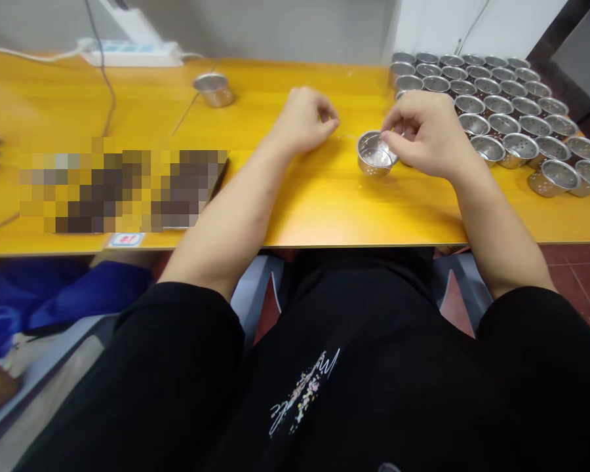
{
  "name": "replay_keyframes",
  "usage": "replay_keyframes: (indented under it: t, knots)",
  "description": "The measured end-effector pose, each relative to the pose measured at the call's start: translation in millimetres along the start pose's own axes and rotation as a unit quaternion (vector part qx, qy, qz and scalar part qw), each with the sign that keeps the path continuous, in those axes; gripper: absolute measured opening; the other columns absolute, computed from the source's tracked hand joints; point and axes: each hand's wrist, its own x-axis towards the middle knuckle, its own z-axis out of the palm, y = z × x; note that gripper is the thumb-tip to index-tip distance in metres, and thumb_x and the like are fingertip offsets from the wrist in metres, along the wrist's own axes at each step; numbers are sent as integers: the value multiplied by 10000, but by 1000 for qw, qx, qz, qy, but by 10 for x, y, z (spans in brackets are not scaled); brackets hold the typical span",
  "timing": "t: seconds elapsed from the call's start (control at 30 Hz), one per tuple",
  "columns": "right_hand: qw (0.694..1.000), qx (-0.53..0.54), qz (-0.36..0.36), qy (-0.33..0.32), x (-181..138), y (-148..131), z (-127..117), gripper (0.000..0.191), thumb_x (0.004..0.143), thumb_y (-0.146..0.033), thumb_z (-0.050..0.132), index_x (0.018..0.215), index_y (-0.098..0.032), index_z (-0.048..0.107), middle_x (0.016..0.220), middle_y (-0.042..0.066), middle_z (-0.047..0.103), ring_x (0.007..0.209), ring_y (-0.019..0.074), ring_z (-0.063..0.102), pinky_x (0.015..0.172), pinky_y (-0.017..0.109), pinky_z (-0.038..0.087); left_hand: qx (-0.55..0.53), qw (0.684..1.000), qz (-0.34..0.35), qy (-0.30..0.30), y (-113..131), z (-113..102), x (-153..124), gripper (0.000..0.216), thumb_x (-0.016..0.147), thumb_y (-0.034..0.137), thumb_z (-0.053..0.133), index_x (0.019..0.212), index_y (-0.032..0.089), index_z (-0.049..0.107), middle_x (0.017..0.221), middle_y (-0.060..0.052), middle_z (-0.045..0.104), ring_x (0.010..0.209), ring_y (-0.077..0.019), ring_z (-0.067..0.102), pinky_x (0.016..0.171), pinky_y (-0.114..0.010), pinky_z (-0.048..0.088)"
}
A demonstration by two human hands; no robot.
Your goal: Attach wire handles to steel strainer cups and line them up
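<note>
My right hand (425, 131) is closed on the rim of a small perforated metal cup (373, 155), which tilts on the yellow table (324, 210) in front of me. To the left of that cup, my left hand (305, 120) rests on the table with its fingers curled in a pinch. Whether anything is between those fingers is too small to tell. The two hands are a short gap apart.
Several rows of the same metal cups (501, 105) fill the table's right side. One single cup (214, 88) stands at the back centre-left. A white power strip (130, 52) with cables lies at the back left. A blurred dark patch (122, 183) covers the left part.
</note>
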Motion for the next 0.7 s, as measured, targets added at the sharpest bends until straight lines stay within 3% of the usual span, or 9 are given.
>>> replay_keyframes:
  t: [0.13, 0.23, 0.33, 0.43, 0.7]
  knots:
    - [999, -17, 36, 22, -1, -11, -42, 117, 1135, -556, 832, 1141, -440, 834, 1010, 17, 881, 1307, 330, 784, 1010, 510, 731, 48, 997, -49, -18, -7, 55, -6, 366, 1166, 173, 692, 1427, 145, 948, 1326, -27, 935, 1062, -152, 675, 1165, -304, 548]
    - [996, -26, 62, 53, -28, -28, -130, 107, 1133, -555, 852, 1209, -480, 848, 1075, 7, 907, 1318, 324, 800, 999, 523, 752, 29, 996, -74, -34, -78, 138, 14, 356, 1181, 286, 729, 1434, 156, 942, 1218, -26, 890, 1045, -165, 640, 1167, -332, 539]
    - [992, -24, 114, 38, -137, -17, -273, 340, 1055, -591, 970, 1367, -520, 853, 985, 31, 882, 1272, 367, 820, 913, 554, 765, 9, 995, -89, -32, -197, 216, 58, 429, 1160, 479, 752, 1422, 194, 936, 1153, -30, 861, 1106, -210, 668, 1181, -390, 543]
    - [989, -28, 144, 20, -337, 84, -447, 496, 997, -585, 1038, 1452, -499, 858, 941, 44, 865, 1151, 372, 834, 849, 545, 757, -1, 995, -100, -15, -286, 260, 93, 413, 1092, 417, 754, 1405, 216, 934, 1225, -83, 892, 1193, -310, 767, 1173, -456, 590]
    - [972, -64, 183, 137, -984, 569, -1112, 255, 1029, -397, 972, 1268, -329, 911, 939, 71, 835, 903, 281, 766, 763, 436, 658, -4, 995, -91, -46, -331, 256, 100, 437, 976, 366, 832, 1380, 236, 936, 1243, -135, 887, 1217, -409, 832, 1210, -516, 641]
